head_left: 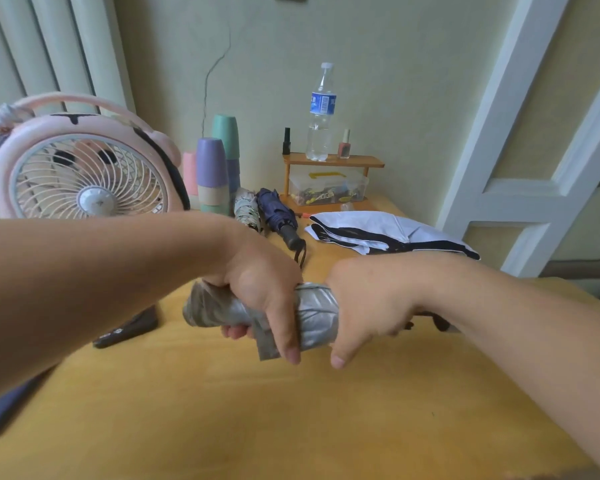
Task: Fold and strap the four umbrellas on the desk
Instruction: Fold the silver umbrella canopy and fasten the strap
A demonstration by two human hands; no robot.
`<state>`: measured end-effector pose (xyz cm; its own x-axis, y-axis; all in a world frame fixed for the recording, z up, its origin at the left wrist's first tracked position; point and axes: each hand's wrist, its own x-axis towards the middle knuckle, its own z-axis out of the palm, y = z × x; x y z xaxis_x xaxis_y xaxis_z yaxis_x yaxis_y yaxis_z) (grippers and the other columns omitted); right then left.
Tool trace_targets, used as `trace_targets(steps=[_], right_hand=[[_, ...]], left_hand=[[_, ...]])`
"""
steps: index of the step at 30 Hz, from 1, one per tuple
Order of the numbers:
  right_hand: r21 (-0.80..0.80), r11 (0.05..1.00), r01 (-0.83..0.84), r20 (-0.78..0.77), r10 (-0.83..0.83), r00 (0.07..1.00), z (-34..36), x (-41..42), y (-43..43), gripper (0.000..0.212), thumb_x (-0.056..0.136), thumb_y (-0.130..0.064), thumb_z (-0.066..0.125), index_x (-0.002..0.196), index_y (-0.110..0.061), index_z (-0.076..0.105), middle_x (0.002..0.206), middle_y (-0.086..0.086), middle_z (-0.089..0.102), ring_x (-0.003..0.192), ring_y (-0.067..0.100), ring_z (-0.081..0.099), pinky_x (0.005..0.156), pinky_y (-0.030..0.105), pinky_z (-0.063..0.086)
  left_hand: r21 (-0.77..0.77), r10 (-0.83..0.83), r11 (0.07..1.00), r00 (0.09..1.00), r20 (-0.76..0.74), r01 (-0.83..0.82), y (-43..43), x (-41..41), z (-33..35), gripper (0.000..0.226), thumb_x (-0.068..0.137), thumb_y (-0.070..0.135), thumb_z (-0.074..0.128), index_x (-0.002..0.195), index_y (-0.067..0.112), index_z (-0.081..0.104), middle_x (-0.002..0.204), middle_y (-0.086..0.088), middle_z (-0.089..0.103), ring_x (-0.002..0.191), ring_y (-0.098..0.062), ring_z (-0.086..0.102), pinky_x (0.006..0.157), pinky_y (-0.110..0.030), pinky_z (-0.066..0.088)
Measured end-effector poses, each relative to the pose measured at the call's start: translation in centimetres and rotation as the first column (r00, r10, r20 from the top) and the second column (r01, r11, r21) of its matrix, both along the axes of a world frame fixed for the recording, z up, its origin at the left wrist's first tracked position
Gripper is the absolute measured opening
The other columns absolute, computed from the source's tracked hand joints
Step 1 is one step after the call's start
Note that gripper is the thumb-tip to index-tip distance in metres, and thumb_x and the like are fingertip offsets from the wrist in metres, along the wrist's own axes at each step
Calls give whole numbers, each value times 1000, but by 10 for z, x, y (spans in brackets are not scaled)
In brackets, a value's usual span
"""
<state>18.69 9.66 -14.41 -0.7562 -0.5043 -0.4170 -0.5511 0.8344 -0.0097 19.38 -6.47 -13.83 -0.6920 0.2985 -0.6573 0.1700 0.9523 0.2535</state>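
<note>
A rolled silver umbrella (314, 318) is held level above the yellow desk (222, 410). My left hand (260, 285) wraps its left half, with the loose silver strap pinned under the fingers. My right hand (368, 306) grips its right half near the dark handle end, mostly hidden behind my wrist. Further back lie a folded pale patterned umbrella (245, 207) and a folded navy umbrella (278, 213) with a dark handle and cord. A white and black umbrella (388, 233) lies loose and flat at the back right.
A pink desk fan (80, 161) stands at the back left. Stacked pastel cups (215, 171) stand beside it. A small wooden shelf (333, 161) carries a water bottle (321, 112) and nail polish bottles over a clear box. A dark phone (129, 329) lies left of the silver umbrella.
</note>
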Motion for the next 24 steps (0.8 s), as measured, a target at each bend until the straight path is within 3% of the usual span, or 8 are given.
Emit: trace_targets(steps=[3,5,9,12,15,18,20,24], right_hand=[[-114,981,155,387,-99,917,6,-10,18,39,79,-28,84,58,-10,57,48,10,54,42,20,48,46,19,42],[-123,975,183,440,-112,891,3,-13,22,35,82,-19,81,60,-6,56,49,8,53,41,19,47,47,21,42],[76,997,4,-260,16,966,-13,3,-2,6,84,-13,62,89,-12,61,71,3,56,56,21,48,49,27,36],[-12,997,-81,-495,64,867,-21,15,-15,6,88,-17,56,90,-23,53,80,-1,52,63,18,48,51,30,35],[-3,997,-74,-306,69,950,-17,4,-14,4,85,-17,60,86,-13,60,69,4,57,52,21,48,46,26,35],[-22,996,81,80,-79,994,-10,-9,-6,24,78,-27,73,62,-9,67,54,10,64,44,19,48,45,20,39],[-80,989,122,158,-108,981,-7,-16,-3,31,76,-35,82,64,-13,64,55,8,63,49,19,51,49,21,42],[-171,985,-25,-199,-10,980,-7,-19,7,62,63,-59,88,108,-36,53,110,-11,61,96,8,57,78,25,50]], left_hand=[[-429,-395,895,660,-639,121,13,22,-17,15,87,33,64,91,22,56,72,4,59,58,-20,56,52,-29,42],[-495,-486,863,439,-756,103,19,32,-27,11,83,25,56,91,23,48,70,4,51,55,-19,47,52,-28,37],[-62,-89,996,926,-368,71,2,6,-22,13,86,17,62,78,7,61,60,-3,55,43,-14,52,50,-25,44],[290,48,947,955,294,-137,-27,-7,-14,31,83,13,68,55,8,55,50,-8,51,39,-21,51,51,-28,44],[138,26,990,998,-62,-17,-20,-2,-22,15,81,14,67,69,10,60,58,-3,61,47,-22,61,52,-26,48],[-334,-276,942,667,-692,43,7,15,-36,13,85,19,57,89,21,45,71,5,50,56,-15,47,48,-28,33],[-289,-224,957,614,-757,-7,12,17,-43,13,86,19,54,90,24,43,74,5,48,58,-14,45,48,-29,31],[27,103,994,817,-567,-106,1,2,-49,3,83,17,54,85,19,54,75,0,59,64,-23,56,53,-28,40]])
